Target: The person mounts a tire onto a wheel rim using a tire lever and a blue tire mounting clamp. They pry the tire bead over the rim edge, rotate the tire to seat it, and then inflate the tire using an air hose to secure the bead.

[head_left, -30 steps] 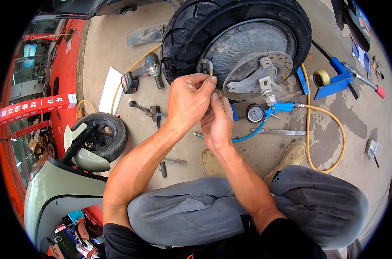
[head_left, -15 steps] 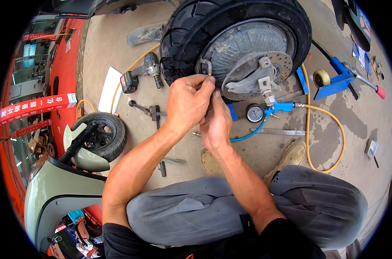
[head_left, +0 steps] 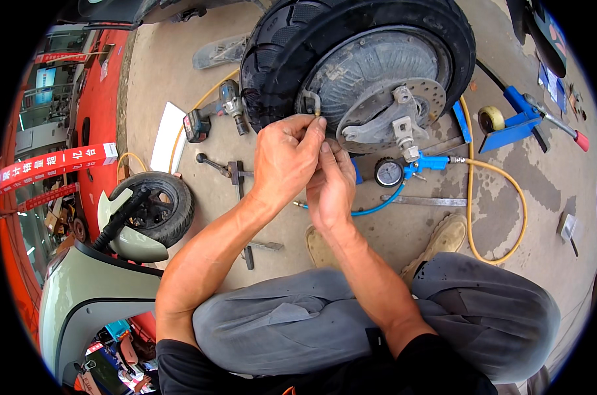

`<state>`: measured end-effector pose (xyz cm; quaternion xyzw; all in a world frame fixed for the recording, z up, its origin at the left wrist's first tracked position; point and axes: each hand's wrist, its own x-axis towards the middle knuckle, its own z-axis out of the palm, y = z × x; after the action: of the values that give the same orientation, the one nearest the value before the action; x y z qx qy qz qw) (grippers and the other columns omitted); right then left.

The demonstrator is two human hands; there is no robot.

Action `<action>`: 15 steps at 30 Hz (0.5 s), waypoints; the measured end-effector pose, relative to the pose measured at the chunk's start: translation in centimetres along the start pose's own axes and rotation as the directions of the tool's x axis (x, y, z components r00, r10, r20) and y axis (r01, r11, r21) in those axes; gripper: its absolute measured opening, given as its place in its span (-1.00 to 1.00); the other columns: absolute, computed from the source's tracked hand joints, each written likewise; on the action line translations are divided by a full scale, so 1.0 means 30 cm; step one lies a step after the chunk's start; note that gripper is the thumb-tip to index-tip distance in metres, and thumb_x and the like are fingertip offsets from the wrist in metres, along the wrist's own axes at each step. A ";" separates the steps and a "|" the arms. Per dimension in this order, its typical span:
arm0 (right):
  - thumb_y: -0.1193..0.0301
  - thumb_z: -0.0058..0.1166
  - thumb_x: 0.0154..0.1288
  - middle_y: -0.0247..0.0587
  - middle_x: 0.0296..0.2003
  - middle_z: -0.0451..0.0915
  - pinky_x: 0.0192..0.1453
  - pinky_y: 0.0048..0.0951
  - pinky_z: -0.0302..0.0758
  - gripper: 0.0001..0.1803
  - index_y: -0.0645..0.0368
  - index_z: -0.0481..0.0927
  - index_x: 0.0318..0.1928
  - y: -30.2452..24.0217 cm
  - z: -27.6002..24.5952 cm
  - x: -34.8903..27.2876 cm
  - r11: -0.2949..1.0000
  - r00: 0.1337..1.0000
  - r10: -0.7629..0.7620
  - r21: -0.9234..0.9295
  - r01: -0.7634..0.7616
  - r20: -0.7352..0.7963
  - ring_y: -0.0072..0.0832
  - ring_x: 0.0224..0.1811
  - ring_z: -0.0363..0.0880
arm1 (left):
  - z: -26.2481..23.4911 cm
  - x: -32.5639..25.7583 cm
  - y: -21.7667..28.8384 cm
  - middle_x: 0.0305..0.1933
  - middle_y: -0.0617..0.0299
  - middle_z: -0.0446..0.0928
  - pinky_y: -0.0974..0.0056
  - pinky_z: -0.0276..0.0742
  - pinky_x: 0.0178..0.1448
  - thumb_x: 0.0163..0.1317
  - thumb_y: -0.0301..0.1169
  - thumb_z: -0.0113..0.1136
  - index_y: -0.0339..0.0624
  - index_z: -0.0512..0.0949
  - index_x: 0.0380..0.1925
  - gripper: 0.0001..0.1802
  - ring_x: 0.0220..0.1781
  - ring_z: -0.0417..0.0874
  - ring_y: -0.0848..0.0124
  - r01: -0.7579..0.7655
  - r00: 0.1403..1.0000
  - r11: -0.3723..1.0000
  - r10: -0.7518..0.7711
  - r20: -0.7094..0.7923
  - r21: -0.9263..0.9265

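Observation:
A scooter wheel with a black tyre [head_left: 264, 85] and a dusty grey hub [head_left: 377, 62] stands before me, its brake disc [head_left: 432, 99] facing me. From the rim comes a bent metal valve stem [head_left: 317, 104]. My left hand [head_left: 284, 158] pinches the stem's tip between thumb and forefinger. Just below and to the right, my right hand [head_left: 333, 187] has its thumb pressed to curled fingers, close against the left one. Whatever those fingers hold, if anything, is hidden.
An air gauge [head_left: 389, 172] with a blue inflator [head_left: 433, 162] and yellow hose [head_left: 523, 204] lies right of my hands. To the left are an impact wrench [head_left: 229, 102], a T-shaped tool [head_left: 238, 174] and a pale green scooter [head_left: 75, 289]. A flat bar [head_left: 430, 201] lies near my boot [head_left: 440, 240].
My right hand has shifted slightly, its fingers now showing a little more beside the left. The left hand keeps its pinch at the valve stem. The tyre has moved very slightly left.

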<state>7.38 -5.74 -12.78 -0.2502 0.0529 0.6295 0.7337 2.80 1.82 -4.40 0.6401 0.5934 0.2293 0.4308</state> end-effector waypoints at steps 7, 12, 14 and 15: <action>0.17 -0.18 0.80 -0.41 -0.16 0.59 -0.11 -0.56 0.50 -0.65 0.16 0.54 0.16 -0.022 0.056 -0.009 0.994 0.995 0.093 0.064 -0.092 -0.024 -0.68 -0.19 0.54 | -0.009 -0.010 0.020 -0.61 0.09 0.63 0.20 0.50 -0.39 0.42 -0.25 0.31 -0.39 0.76 -0.14 -0.66 -0.59 0.55 0.45 0.011 1.000 0.994 -0.014 0.024 0.105; 0.13 -0.22 0.80 -0.44 -0.11 0.61 -0.08 -0.59 0.49 -0.62 0.11 0.55 0.18 0.029 -0.100 0.046 0.965 0.886 0.018 0.222 -0.136 0.462 -0.73 -0.15 0.54 | -0.009 -0.006 0.056 -0.59 0.08 0.63 0.21 0.50 -0.38 0.43 -0.27 0.30 -0.39 0.76 -0.14 -0.67 -0.58 0.54 0.45 0.138 0.989 0.990 -0.137 0.057 -0.028; 0.16 -0.23 0.79 -0.41 -0.08 0.61 0.00 -0.54 0.52 -0.65 0.11 0.53 0.15 0.007 -0.045 0.015 0.982 0.961 0.095 0.132 -0.132 0.258 -0.69 -0.08 0.56 | -0.011 -0.004 0.025 -0.58 0.07 0.64 0.22 0.50 -0.37 0.43 -0.27 0.30 -0.40 0.76 -0.15 -0.67 -0.56 0.54 0.46 0.054 0.998 0.999 -0.054 0.024 0.006; 0.17 -0.23 0.79 -0.39 -0.06 0.61 0.05 -0.51 0.53 -0.66 0.10 0.53 0.15 -0.004 -0.020 0.002 0.988 0.980 0.111 0.091 -0.127 0.164 -0.67 -0.04 0.58 | -0.014 -0.003 0.019 -0.57 0.06 0.64 0.22 0.50 -0.36 0.43 -0.27 0.30 -0.40 0.76 -0.16 -0.67 -0.55 0.54 0.46 0.033 0.999 0.999 -0.033 0.019 0.017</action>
<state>7.64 -5.94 -13.29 -0.1583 0.0410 0.6869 0.7081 2.76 1.88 -3.69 0.6359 0.6015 0.2113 0.4349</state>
